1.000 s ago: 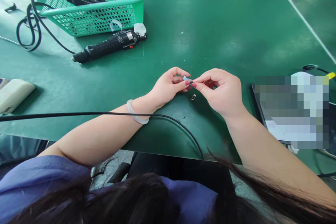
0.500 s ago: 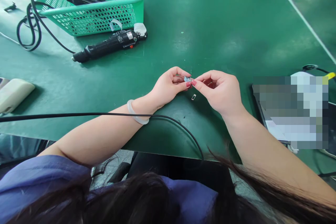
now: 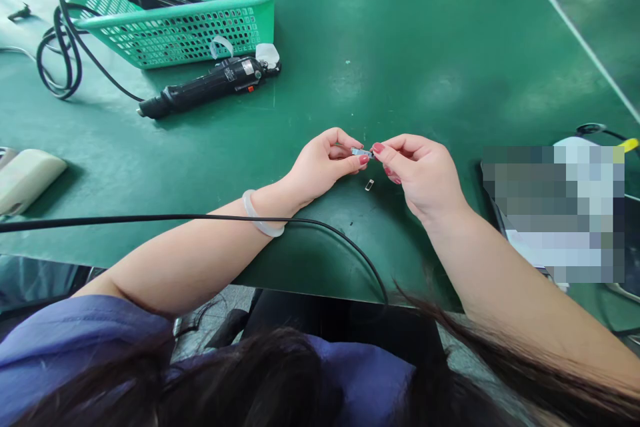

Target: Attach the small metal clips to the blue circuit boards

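Observation:
Between thumb and fingers my left hand pinches a small light-blue and silvery part, too small to name more exactly. My right hand is closed at the part's right end, its thumb and forefinger pressed together there. A dark bit shows at those fingertips, but I cannot make out what it is. Just below the fingers, a tiny pale rectangular frame lies on the green table top. A pale bracelet sits on my left wrist.
A black electric screwdriver lies in front of a green perforated basket holding black cables. One black cable crosses over my left forearm. A beige object sits at the left edge, and a blurred-out item at the right.
My right thumb and forefinger have shifted slightly right and up along the part, and more of its surface shows. My left hand has hardly moved.

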Available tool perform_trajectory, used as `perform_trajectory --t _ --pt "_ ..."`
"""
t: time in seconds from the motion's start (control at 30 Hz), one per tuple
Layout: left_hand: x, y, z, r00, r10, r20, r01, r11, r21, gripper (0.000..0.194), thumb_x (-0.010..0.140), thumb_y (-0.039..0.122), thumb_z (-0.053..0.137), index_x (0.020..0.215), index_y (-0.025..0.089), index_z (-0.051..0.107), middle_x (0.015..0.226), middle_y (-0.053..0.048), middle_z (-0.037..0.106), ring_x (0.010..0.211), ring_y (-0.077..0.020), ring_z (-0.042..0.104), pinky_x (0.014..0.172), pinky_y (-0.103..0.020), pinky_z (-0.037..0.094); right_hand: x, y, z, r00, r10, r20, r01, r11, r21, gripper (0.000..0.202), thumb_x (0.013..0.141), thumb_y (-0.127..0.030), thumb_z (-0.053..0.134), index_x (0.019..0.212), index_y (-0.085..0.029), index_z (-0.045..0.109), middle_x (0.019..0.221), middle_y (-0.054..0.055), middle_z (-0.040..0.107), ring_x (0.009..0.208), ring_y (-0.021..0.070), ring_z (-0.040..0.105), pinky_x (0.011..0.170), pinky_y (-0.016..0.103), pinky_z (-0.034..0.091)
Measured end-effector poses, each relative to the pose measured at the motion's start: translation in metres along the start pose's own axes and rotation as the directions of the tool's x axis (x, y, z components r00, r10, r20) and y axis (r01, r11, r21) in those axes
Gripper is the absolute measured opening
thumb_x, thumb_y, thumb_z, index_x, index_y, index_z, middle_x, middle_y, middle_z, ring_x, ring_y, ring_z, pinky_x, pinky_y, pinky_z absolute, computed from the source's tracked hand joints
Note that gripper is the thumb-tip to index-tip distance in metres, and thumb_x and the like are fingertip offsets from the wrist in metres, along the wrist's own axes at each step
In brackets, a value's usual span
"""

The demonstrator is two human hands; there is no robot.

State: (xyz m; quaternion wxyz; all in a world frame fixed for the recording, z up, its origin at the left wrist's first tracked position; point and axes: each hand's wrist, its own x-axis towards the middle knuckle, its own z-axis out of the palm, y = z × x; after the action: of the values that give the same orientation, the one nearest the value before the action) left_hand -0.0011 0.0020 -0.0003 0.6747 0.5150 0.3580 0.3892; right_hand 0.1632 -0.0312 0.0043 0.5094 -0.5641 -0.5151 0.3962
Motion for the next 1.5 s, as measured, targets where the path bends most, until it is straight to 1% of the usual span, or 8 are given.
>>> perform_trajectory --t 0.2,0.33,0.53,0.87,1.03,1.2,1.33,1.5 --pt "-0.001 0.003 0.002 1.0 -0.018 -0.015 0.018 1.0 0.001 0.03 0.072 0.027 0.082 0.082 0.015 0.056 0.069 0.0 0.068 0.073 -0.0116 0.068 0.074 -0.028 0.052 0.0 0.001 -0.001 1.0 -0.02 -0.02 0.019 1.0 -0.011 0.024 0.07 -0.042 0.078 0.066 -0.021 0.067 0.056 -0.003 0.054 0.05 0.0099 0.042 0.048 0.028 0.033" --pt "-0.001 0.003 0.002 1.0 -0.02 -0.017 0.019 0.999 -0.031 0.028 0.073 0.025 0.081 0.082 0.015 0.056 0.068 0.001 0.068 0.071 -0.0104 0.068 0.073 -0.026 0.052 -0.004 -0.003 -0.004 0.986 -0.165 -0.025 0.156 0.965 -0.212 0.015 0.077 -0.036 0.073 0.071 -0.022 0.071 0.069 0.001 0.066 0.058 0.0131 0.051 0.054 0.03 0.04" --pt "0.0 0.0 -0.001 1.0 -0.018 0.001 0.018 0.998 -0.061 0.028 0.071 0.018 0.081 0.085 0.015 0.057 0.073 0.0 0.07 0.074 -0.0106 0.068 0.078 -0.028 0.052 -0.008 -0.011 -0.006 0.932 -0.357 0.06 0.341 0.813 -0.471 0.009 0.081 -0.029 0.07 0.075 -0.024 0.074 0.074 0.002 0.067 0.06 0.0144 0.05 0.059 0.033 0.042" --pt "0.0 0.001 0.0 1.0 -0.024 -0.002 0.024 0.998 -0.055 0.025 0.073 0.012 0.077 0.086 0.014 0.057 0.078 -0.001 0.072 0.076 -0.0099 0.068 0.079 -0.027 0.052 -0.001 -0.009 -0.017 0.987 -0.141 0.079 0.161 0.91 -0.382 0.008 0.074 -0.026 0.075 0.082 -0.023 0.076 0.072 0.0 0.066 0.06 0.0129 0.052 0.061 0.031 0.043" --pt "0.001 0.001 0.002 0.996 -0.048 -0.074 0.044 0.998 -0.05 0.019 0.078 0.0 0.067 0.087 0.013 0.056 0.081 -0.002 0.072 0.075 -0.0082 0.068 0.079 -0.026 0.052 0.003 -0.015 -0.027 0.953 0.054 0.297 0.162 0.74 -0.653 0.015 0.069 -0.024 0.079 0.084 -0.024 0.077 0.063 -0.003 0.059 0.057 0.013 0.049 0.057 0.03 0.037" --pt "0.001 0.002 0.004 0.995 -0.064 -0.075 0.061 0.997 -0.038 0.02 0.079 -0.001 0.064 0.09 0.013 0.055 0.08 -0.001 0.072 0.075 -0.0085 0.068 0.079 -0.027 0.052 0.006 -0.004 -0.024 0.927 0.031 0.374 0.269 0.639 -0.721 0.006 0.077 -0.021 0.071 0.08 -0.023 0.075 0.077 0.0 0.065 0.068 0.0148 0.055 0.063 0.03 0.039" --pt "0.001 0.003 0.003 0.995 -0.07 -0.073 0.067 0.997 -0.034 0.022 0.08 -0.001 0.063 0.094 0.014 0.055 0.078 0.0 0.071 0.075 -0.0085 0.068 0.079 -0.027 0.051 0.007 0.001 -0.024 0.934 -0.039 0.355 0.296 0.642 -0.707 0.019 0.085 -0.015 0.058 0.085 -0.022 0.075 0.086 0.002 0.069 0.078 0.0164 0.059 0.07 0.03 0.042" --pt "0.001 0.003 0.003 0.997 -0.062 -0.05 0.061 0.998 -0.023 0.023 0.08 0.0 0.063 0.096 0.015 0.055 0.077 0.001 0.07 0.076 -0.0082 0.068 0.08 -0.027 0.051 0.005 0.0 -0.022 0.928 -0.035 0.372 0.311 0.622 -0.718 0.007 0.077 -0.029 0.073 0.08 -0.022 0.072 0.078 0.001 0.063 0.071 0.0161 0.055 0.063 0.03 0.038"
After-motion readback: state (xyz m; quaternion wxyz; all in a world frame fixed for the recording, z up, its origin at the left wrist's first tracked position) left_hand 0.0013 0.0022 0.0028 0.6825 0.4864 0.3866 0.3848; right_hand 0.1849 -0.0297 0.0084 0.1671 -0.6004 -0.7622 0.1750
